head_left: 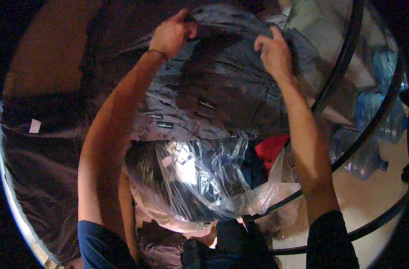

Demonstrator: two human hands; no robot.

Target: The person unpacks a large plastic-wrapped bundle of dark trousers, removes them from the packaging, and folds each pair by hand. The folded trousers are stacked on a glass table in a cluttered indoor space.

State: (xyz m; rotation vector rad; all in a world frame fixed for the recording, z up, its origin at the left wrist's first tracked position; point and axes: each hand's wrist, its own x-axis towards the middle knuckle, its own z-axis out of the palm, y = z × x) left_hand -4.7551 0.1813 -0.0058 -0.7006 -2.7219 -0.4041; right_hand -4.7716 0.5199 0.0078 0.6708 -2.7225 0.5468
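Left hand [175, 33], right hand [277, 53]: at grey cloth [238, 74], can't tell grip
Clear bag [213, 188]: 1, cloth's near side
Jugs [368, 106]: 3, cloth's right

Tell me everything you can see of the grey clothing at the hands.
The grey clothing looks like creased fabric, spread out, partly shadowed, with small dark labels toward its near edge, which borders the clear plastic. The left hand and right hand are at its far side; their grip is unclear. One piece or several, I cannot tell.
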